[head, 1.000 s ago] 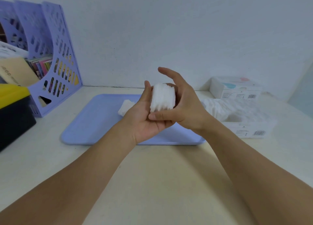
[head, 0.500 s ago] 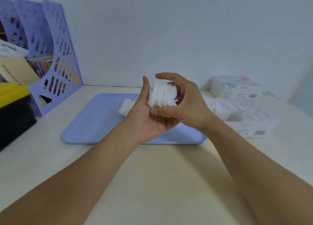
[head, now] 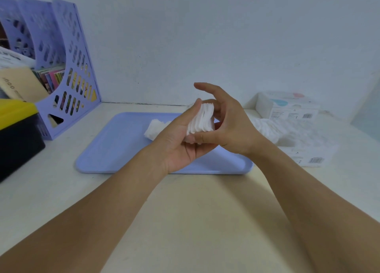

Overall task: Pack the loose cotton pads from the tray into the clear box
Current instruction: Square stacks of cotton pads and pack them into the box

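Observation:
A stack of white cotton pads stands on edge between both hands, above the lilac tray. My left hand cups the stack from the left and below. My right hand grips it from the right, thumb under the stack, index finger lifted off. More loose pads lie on the tray behind my left hand. The clear box sits to the right of the tray, partly filled with white pads.
The box's lid lies behind it near the wall. A lilac file rack with books stands at the back left. A black bin with a yellow top sits at the left edge.
The stack has tilted and fanned slightly to the right in my hands. My right index finger has lifted off the top of the stack.

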Available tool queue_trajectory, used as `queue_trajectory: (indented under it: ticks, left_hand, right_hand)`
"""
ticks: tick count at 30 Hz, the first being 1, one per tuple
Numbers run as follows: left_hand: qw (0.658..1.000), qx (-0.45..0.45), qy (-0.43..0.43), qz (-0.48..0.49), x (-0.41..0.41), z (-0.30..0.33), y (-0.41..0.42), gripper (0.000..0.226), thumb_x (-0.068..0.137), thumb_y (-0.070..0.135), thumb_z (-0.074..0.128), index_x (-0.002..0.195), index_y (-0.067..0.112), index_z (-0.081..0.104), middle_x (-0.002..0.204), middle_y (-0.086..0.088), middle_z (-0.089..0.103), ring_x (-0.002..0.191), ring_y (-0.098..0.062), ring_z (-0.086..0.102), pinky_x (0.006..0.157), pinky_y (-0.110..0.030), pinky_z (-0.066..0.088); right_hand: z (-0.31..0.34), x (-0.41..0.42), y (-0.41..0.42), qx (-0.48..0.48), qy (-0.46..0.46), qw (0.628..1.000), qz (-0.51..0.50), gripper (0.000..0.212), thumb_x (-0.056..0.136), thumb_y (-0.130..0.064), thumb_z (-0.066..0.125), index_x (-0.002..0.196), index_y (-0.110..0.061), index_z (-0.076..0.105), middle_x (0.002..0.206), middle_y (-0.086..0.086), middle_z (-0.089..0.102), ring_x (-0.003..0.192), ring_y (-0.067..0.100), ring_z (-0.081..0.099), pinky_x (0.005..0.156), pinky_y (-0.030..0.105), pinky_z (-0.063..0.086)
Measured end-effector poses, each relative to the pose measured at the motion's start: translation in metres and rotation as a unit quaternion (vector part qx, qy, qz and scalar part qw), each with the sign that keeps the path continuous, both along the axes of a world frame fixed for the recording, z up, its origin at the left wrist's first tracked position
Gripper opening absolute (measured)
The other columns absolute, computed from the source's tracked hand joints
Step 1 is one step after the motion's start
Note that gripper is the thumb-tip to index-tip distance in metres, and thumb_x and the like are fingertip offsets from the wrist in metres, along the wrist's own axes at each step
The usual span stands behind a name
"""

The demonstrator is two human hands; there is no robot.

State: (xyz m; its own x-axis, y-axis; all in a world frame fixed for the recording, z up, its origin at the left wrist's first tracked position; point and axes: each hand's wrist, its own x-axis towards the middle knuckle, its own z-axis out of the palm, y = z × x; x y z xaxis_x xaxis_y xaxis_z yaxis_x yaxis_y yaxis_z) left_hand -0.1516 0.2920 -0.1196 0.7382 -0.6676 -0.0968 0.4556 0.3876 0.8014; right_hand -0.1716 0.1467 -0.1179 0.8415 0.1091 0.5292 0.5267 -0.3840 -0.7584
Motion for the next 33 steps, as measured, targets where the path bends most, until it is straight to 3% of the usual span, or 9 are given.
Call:
queue_trajectory:
  ticks: [3,7,14,18,21,24,29,31,33]
  left_hand:
    - [1.0,0.004,0.011,-0.013,0.001,0.001,0.002,0.047,0.094,0.052,0.058,0.121,0.015,0.067,0.106,-0.005,0.074,0.098,-0.019,0.072,0.08,-0.035,0.06]
    - [0.999,0.023,0.027,-0.036,0.003,0.0,0.005,0.056,0.096,0.059,0.048,0.133,0.019,0.062,0.133,-0.006,0.066,0.126,-0.021,0.061,0.095,-0.043,0.055]
    - [0.999,0.05,0.002,-0.008,0.003,-0.001,0.002,0.035,0.096,0.048,0.056,0.112,0.02,0.071,0.111,-0.001,0.071,0.104,-0.018,0.068,0.109,-0.038,0.042]
    - [0.999,0.038,0.015,-0.006,0.0,-0.001,0.0,0.042,0.095,0.054,0.055,0.123,0.025,0.066,0.115,0.001,0.072,0.105,-0.017,0.07,0.095,-0.034,0.05]
    - [0.999,0.023,0.024,-0.009,-0.001,-0.001,-0.001,0.045,0.083,0.049,0.067,0.118,0.021,0.069,0.112,0.0,0.074,0.101,-0.016,0.072,0.092,-0.031,0.053]
    - [0.999,0.029,0.032,-0.001,0.001,-0.005,0.0,0.034,0.081,0.039,0.071,0.111,0.021,0.07,0.105,0.003,0.074,0.092,-0.013,0.073,0.076,-0.023,0.057]
    - [0.998,0.049,-0.02,-0.031,0.001,-0.007,0.0,0.049,0.078,0.038,0.072,0.124,0.02,0.068,0.119,0.0,0.072,0.108,-0.017,0.069,0.095,-0.039,0.055]
    - [0.994,0.086,-0.057,-0.046,0.002,-0.01,0.002,0.039,0.078,0.027,0.074,0.116,0.018,0.07,0.104,-0.003,0.074,0.094,-0.016,0.072,0.079,-0.035,0.059]
    - [0.991,0.099,-0.071,-0.056,0.003,-0.013,0.003,0.017,0.084,0.011,0.067,0.1,0.016,0.068,0.084,-0.001,0.07,0.071,-0.011,0.067,0.061,-0.024,0.052]
  right_hand:
    - [0.0,0.001,-0.002,-0.007,0.008,1.0,0.011,0.105,0.059,-0.003,0.096,0.147,-0.023,0.042,0.109,0.001,0.07,0.1,0.017,0.068,0.088,0.035,0.056]
    - [-0.001,0.0,-0.003,-0.059,0.004,0.998,0.01,0.108,0.059,-0.005,0.096,0.149,-0.023,0.04,0.116,0.006,0.068,0.102,0.013,0.067,0.081,0.018,0.049]
    - [-0.002,-0.001,-0.001,-0.074,-0.002,0.997,0.018,0.116,0.057,-0.008,0.098,0.152,-0.026,0.034,0.123,0.005,0.063,0.11,0.008,0.062,0.083,0.013,0.047]
    - [-0.005,0.0,0.001,-0.089,-0.012,0.996,0.014,0.113,0.058,-0.006,0.095,0.152,-0.024,0.035,0.121,0.003,0.064,0.108,0.014,0.063,0.085,0.017,0.049]
    - [-0.006,0.0,0.002,-0.105,-0.03,0.994,0.002,0.108,0.06,-0.004,0.093,0.151,-0.021,0.038,0.124,-0.003,0.062,0.108,0.011,0.062,0.088,0.016,0.048]
    - [-0.006,-0.002,0.003,-0.116,-0.01,0.993,0.011,0.114,0.058,-0.004,0.094,0.153,-0.022,0.034,0.121,0.001,0.063,0.108,0.006,0.061,0.088,0.013,0.047]
    - [-0.008,-0.003,0.004,-0.139,-0.041,0.988,-0.053,0.1,0.062,-0.012,0.093,0.148,-0.023,0.043,0.111,0.001,0.066,0.095,0.01,0.061,0.083,0.017,0.049]
    - [-0.007,-0.003,0.002,-0.142,-0.001,0.989,-0.038,0.1,0.063,-0.013,0.093,0.148,-0.025,0.042,0.099,-0.009,0.063,0.09,0.002,0.059,0.08,0.014,0.045]
    - [-0.003,-0.005,-0.004,-0.148,0.081,0.986,0.019,0.101,0.065,-0.012,0.094,0.149,-0.028,0.04,0.102,-0.027,0.059,0.094,-0.008,0.058,0.083,0.011,0.045]
